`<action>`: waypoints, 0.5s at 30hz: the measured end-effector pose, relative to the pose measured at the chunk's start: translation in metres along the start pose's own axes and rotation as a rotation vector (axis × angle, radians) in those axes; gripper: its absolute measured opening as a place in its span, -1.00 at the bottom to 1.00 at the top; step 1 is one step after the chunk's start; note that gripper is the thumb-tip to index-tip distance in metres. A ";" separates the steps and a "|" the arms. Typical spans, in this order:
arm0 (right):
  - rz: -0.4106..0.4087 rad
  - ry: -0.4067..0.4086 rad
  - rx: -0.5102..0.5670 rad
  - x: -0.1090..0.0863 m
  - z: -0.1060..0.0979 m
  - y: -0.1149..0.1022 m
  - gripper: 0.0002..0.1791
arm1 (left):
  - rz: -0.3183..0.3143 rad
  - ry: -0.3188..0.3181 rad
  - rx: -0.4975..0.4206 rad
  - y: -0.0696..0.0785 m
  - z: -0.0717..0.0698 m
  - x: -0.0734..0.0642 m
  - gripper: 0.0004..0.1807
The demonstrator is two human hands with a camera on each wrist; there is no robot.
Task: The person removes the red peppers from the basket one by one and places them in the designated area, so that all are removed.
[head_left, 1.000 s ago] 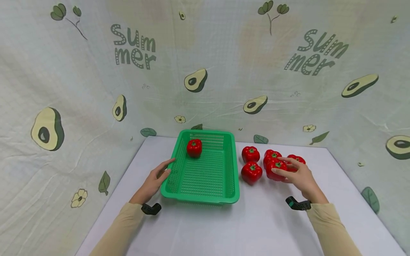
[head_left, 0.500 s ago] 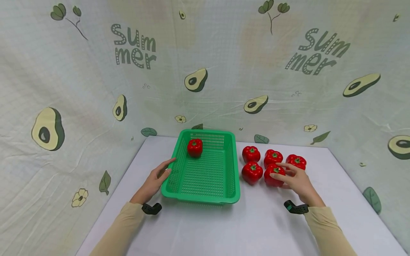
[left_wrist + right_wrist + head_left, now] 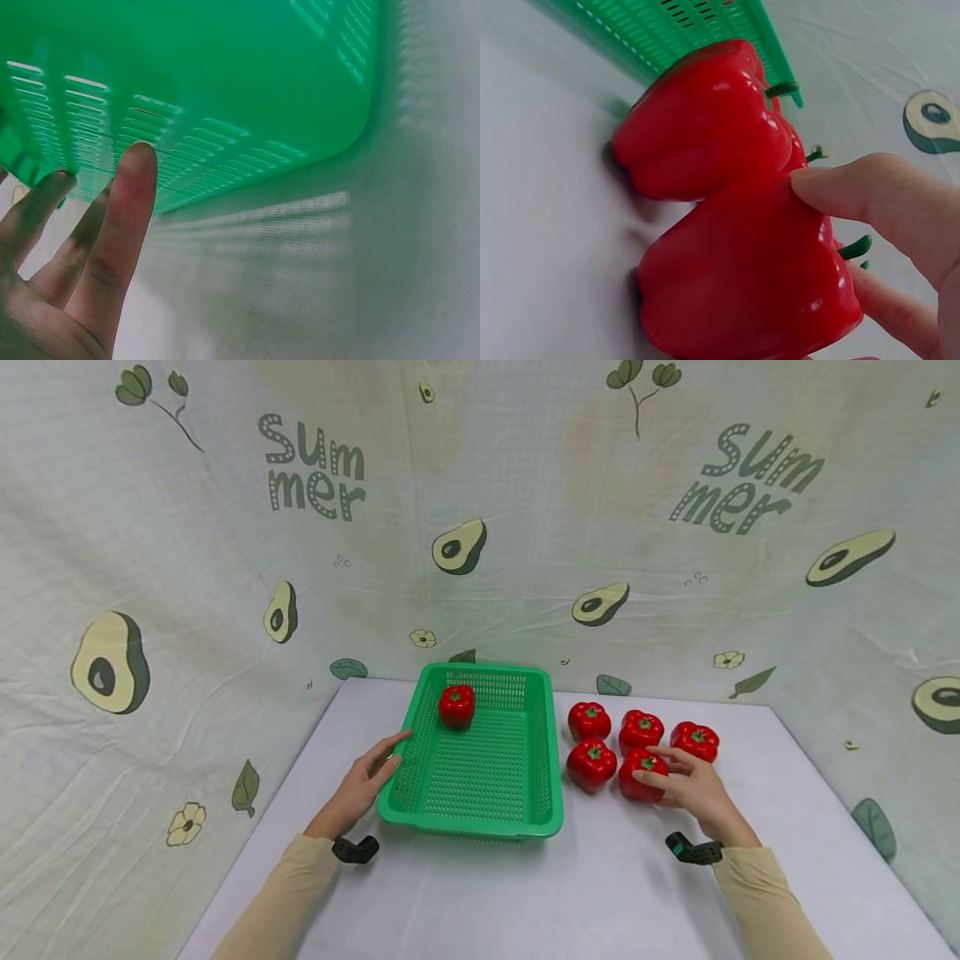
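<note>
My right hand [image 3: 701, 792] grips a red bell pepper [image 3: 637, 782] at the front right of a small group on the white table. In the right wrist view the thumb lies on the upper side of this bell pepper [image 3: 735, 285], close to its green stem, with other fingers behind it. A second bell pepper [image 3: 697, 124] stands right beside it. My left hand [image 3: 366, 785] is at the left side of a green plastic basket [image 3: 468, 827]. In the left wrist view its extended fingers touch the basket's slotted wall [image 3: 202, 67].
One red bell pepper [image 3: 456, 707] sits in the basket's back left part. To the right of the basket, other bell peppers [image 3: 591, 765] stand in two rows, including one at the far right [image 3: 695, 741]. A patterned cloth [image 3: 517, 510] hangs behind the table.
My right hand has moved slightly left and toward me, then down, bringing the gripped bell pepper to the front row. The left hand and basket have stayed put.
</note>
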State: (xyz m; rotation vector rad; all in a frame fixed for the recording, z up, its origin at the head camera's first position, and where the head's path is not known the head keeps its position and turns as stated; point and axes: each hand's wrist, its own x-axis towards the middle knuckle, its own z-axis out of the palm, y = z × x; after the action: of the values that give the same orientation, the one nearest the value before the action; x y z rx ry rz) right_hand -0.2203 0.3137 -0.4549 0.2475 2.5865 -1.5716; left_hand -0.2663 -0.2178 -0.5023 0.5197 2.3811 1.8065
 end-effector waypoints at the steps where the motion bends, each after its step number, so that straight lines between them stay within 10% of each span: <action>1: -0.003 -0.002 0.002 0.000 0.000 0.000 -0.04 | -0.004 0.005 -0.001 0.000 0.000 0.000 -0.49; 15: -0.022 -0.013 0.000 -0.001 0.001 0.001 -0.02 | 0.020 -0.015 0.008 0.000 -0.001 0.001 -0.49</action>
State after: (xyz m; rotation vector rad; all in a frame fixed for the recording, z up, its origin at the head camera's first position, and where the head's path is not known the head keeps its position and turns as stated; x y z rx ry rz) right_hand -0.2193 0.3134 -0.4562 0.2087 2.5880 -1.5756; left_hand -0.2672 -0.2189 -0.5020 0.5575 2.3830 1.7956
